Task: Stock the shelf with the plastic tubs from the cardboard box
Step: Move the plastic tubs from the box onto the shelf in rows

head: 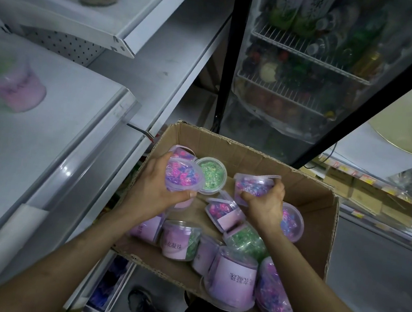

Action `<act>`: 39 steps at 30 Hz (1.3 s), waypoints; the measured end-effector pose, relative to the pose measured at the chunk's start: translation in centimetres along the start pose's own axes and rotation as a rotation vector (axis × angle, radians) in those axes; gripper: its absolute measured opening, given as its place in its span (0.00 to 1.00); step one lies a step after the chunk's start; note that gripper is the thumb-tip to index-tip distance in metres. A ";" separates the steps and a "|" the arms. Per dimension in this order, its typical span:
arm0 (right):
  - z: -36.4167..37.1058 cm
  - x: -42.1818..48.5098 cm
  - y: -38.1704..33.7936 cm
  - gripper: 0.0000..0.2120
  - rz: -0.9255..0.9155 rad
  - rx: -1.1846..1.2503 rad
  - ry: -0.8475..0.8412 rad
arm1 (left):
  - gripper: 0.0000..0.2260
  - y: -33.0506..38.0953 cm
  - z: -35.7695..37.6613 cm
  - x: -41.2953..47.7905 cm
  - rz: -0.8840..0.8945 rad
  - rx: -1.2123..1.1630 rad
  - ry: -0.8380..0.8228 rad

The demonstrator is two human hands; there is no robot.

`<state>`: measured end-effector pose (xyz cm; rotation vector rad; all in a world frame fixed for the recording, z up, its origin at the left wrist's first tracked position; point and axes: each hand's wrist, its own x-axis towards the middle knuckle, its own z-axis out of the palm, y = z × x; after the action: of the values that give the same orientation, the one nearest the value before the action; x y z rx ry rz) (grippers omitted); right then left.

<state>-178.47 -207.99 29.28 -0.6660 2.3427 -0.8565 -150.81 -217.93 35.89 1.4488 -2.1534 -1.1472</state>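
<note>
Left hand (155, 188): fingers and thumb are curled round a pink-and-blue tub (183, 176), with the thumb on the lid rim. The palm hides the tub's lower wall.
Right hand (266, 202): fingers are curled round the side of a second tub (255, 184), which is tilted. The knuckles cover much of its body.
Position of held tubs: both are inside the cardboard box (318, 233), at its far end, well apart from the shelf (48, 144).
Hidden items: one lidded tub (293, 223) is partly covered by the right wrist. Another tub (182, 151) shows only its rim behind the left hand's tub.
Tub construction: round, clear plastic with a snap lid and a lilac paper label. The contents are glossy beads, pink-blue or green.
Green tub (211, 175): upright, just beside the left hand's tub.
Loose tubs (233, 280): lying on their sides and overlapping at the near end of the box. The count cannot be told.
Box: brown corrugated board with ragged flap edges. The near corner is cut off at the lower edge of the view.
Shelf: grey sheet metal with a smooth rounded front lip, left of the box.
Tubs on shelf (11, 84): blurred pink and green shapes, number unclear.
Cooler (311, 65): glass door and white wire racks; the bottles inside are indistinct.
</note>
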 end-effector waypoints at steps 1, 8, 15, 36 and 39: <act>-0.6 -0.4 -0.2 0.50 -0.032 0.053 -0.013 | 0.51 0.1 -0.2 -0.1 0.013 -0.021 0.002; -3.0 -3.4 -4.3 0.39 -0.201 0.419 -0.248 | 0.51 1.2 -2.8 -0.5 0.016 -0.040 0.066; -2.4 -5.9 -12.3 0.40 -0.396 0.558 -0.494 | 0.51 2.6 -8.8 -1.9 0.023 -0.078 0.200; 8.8 -14.6 -30.4 0.45 -0.843 0.539 -1.048 | 0.47 0.5 -25.3 -17.8 -0.230 0.019 0.807; 11.1 -16.2 -30.3 0.47 -0.853 0.484 -1.121 | 0.50 -0.9 -25.4 -20.4 -0.332 0.073 0.850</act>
<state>-151.87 -223.20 48.34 -1.4559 0.7808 -0.9528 -125.09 -211.50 54.93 1.9122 -1.4010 -0.3839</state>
